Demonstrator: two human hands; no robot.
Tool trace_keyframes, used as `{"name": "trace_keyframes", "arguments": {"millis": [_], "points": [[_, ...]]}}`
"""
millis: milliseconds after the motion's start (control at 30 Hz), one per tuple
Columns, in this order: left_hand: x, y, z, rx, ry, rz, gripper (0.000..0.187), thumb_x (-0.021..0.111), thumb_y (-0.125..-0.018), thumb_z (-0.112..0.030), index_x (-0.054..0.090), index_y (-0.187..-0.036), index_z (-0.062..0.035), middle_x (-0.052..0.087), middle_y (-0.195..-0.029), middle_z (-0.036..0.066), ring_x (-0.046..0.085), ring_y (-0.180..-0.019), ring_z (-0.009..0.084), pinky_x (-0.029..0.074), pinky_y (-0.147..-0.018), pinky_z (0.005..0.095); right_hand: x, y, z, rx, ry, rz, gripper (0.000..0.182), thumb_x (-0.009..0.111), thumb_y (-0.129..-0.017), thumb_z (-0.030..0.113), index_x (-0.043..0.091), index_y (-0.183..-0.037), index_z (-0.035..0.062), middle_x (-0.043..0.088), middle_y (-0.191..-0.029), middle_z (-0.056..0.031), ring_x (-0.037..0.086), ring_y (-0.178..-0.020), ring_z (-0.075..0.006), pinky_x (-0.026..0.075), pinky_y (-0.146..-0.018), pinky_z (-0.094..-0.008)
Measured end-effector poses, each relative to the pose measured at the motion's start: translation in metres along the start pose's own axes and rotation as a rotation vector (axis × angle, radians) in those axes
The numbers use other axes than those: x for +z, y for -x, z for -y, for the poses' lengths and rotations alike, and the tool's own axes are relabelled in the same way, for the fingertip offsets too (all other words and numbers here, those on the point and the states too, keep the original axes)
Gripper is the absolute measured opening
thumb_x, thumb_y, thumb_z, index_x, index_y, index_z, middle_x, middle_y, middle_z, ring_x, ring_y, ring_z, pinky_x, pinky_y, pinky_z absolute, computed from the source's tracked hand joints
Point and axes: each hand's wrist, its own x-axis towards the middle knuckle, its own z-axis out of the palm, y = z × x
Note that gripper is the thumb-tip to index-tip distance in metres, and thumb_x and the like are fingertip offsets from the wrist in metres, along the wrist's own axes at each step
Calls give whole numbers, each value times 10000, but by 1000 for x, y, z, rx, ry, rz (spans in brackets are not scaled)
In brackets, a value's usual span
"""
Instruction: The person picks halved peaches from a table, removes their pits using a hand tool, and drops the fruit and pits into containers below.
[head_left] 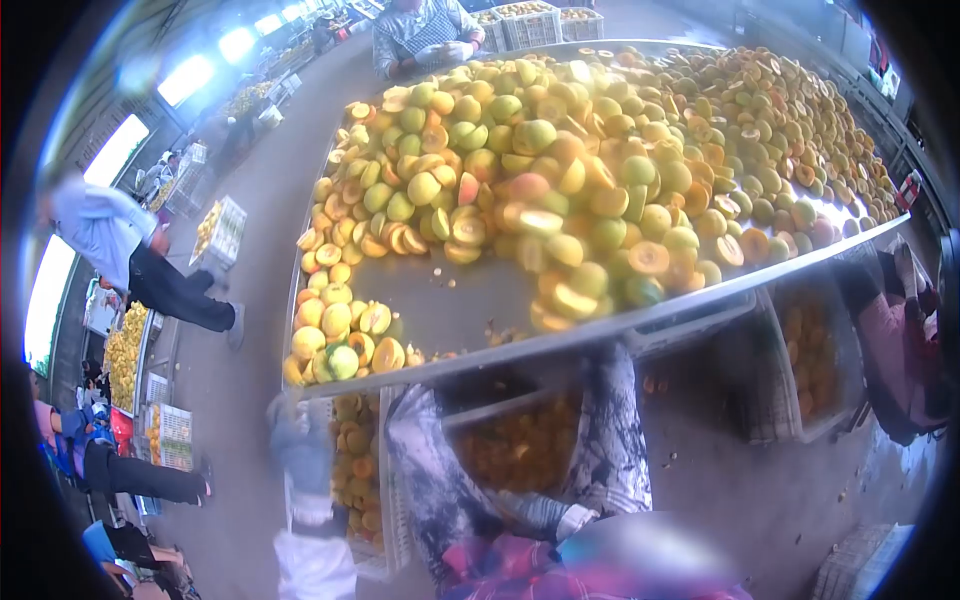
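Note:
My left hand [300,440], in a grey-blue glove smeared by motion, hangs below the table's near left corner, beside a crate of fruit [352,455]. Its fingers cannot be made out. My right hand [530,510], gloved too, lies low between my patterned trouser legs [615,440], near another crate of fruit [520,450]; its fingers and anything in them are unclear. Above both hands is the metal-rimmed table [480,357], heaped with whole and halved yellow-green and orange fruit [470,190]. A smaller group of fruit [335,325] sits at its near left corner.
Across the table stands a gloved person [425,35]. Another person [110,235] is at the left by a crate [220,232], with more people lower left. At the right edge a person [895,340] sits near a fruit crate [800,350]. An empty-looking crate [865,560] is lower right.

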Motion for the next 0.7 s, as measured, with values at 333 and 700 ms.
{"name": "trace_keyframes", "arguments": {"millis": [333, 700], "points": [[240, -159, -194, -469, 595, 818, 393, 737, -783, -283, 594, -1021, -6, 655, -850, 155, 659, -793, 272, 524, -655, 414, -12, 16, 48, 141, -321, -131, 390, 455, -1011, 374, 617, -1154, 49, 655, -1037, -88, 603, -859, -163, 501, -795, -328], [116, -94, -194, -774, 1474, 968, 363, 707, -761, -184, 606, -1069, -20, 653, -888, 107, 663, -738, 238, 559, -543, 354, -24, 20, 42, -77, 117, -165, 365, 449, -1019, 287, 564, -1214, 0, 628, -1129, -96, 585, -959, -147, 496, -845, -310]]}}
